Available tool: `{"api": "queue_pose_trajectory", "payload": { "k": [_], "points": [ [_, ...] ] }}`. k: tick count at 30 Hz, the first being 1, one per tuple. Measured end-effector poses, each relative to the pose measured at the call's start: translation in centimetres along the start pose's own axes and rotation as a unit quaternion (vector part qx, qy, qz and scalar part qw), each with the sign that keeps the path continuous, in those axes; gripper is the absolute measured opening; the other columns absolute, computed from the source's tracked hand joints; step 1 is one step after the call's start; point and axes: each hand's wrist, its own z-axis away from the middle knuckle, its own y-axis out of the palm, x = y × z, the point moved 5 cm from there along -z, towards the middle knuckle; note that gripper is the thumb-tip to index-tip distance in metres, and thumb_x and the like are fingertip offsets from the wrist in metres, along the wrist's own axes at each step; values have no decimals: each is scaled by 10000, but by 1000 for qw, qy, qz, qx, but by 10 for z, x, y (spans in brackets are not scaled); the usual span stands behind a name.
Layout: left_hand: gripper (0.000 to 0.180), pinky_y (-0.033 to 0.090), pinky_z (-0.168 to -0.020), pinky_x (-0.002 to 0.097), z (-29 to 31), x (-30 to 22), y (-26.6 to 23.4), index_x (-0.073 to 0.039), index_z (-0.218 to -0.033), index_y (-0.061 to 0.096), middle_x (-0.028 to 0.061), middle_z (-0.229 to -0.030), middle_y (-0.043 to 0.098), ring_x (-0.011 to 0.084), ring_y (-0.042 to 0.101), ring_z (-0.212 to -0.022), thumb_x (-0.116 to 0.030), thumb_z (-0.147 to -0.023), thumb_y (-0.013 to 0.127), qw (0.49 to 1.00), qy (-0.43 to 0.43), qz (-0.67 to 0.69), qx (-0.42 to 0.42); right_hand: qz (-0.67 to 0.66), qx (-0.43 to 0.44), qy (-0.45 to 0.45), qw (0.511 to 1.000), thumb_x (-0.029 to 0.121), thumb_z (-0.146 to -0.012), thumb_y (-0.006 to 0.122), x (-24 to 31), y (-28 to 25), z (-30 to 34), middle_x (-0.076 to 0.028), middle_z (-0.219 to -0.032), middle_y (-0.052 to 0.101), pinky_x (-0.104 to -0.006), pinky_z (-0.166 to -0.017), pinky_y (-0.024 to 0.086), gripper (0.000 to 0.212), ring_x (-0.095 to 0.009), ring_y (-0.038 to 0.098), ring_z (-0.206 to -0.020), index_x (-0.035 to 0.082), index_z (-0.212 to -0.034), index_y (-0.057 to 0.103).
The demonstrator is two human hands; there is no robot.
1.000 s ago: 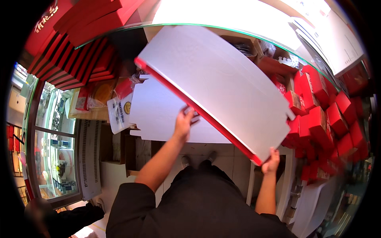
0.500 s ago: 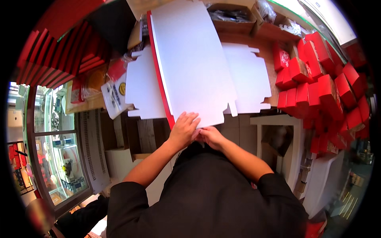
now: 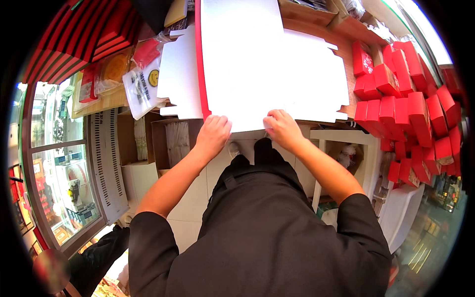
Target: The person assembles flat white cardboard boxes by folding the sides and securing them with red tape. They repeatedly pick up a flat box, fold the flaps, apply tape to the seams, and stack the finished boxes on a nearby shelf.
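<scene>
A long white cardboard box blank (image 3: 242,64) with a red strip along its left side lies over a second flat white cardboard piece (image 3: 316,74), whose notched flaps stick out on both sides. At the near left corner of the upper blank, my left hand (image 3: 214,133) is closed with its fingers curled over the edge. My right hand (image 3: 283,129) pinches the near right part of the same edge. Between the two hands the near edge runs nearly straight, overhanging the table's front. My thumbs are mostly hidden.
Red boxes (image 3: 418,119) are piled at the right. Dark-edged red boxes (image 3: 74,39) stand stacked at the far left. A plastic packet (image 3: 142,89) lies left of the cardboard. Open cartons (image 3: 307,12) line the back, and a person's dark sleeve (image 3: 101,257) shows at lower left.
My hands have moved apart from their spot together at the near edge, the right one going rightward. The upper blank now lies straighter, and the whole view has shifted somewhat.
</scene>
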Motion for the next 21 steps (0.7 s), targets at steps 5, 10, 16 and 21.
{"api": "queue_pose_trajectory", "payload": {
  "k": [5,10,16,21],
  "points": [
    [219,419,-816,361,-13,19,3,-54,-1024,593,81,-851,604,249,603,-829,-55,-805,605,997,4,-15,73,-64,100,24,993,131,-876,603,-21,3,-24,-121,-936,614,-399,-805,505,91,-316,592,-912,51,-908,634],
    [234,430,-750,366,-42,23,-2,-84,-949,576,52,-822,571,226,583,-810,-48,-720,613,997,-13,-72,-3,-19,1,91,996,186,-884,628,-30,2,-52,-129,-912,606,-420,-810,493,156,-324,594,-932,56,-972,621],
    [179,431,-757,342,-60,15,-1,-101,-905,574,50,-844,562,201,576,-853,-139,-738,626,986,10,-162,19,-19,61,148,987,206,-863,657,-45,19,-58,-135,-924,600,-432,-809,484,168,-320,586,-949,61,-930,605],
    [196,399,-944,422,-29,26,-15,-106,-991,596,75,-930,591,234,586,-944,-159,-812,655,984,9,-117,133,-63,74,149,984,212,-876,648,-55,23,-55,-136,-920,588,-430,-798,484,164,-323,580,-920,60,-916,599]
  ]
}}
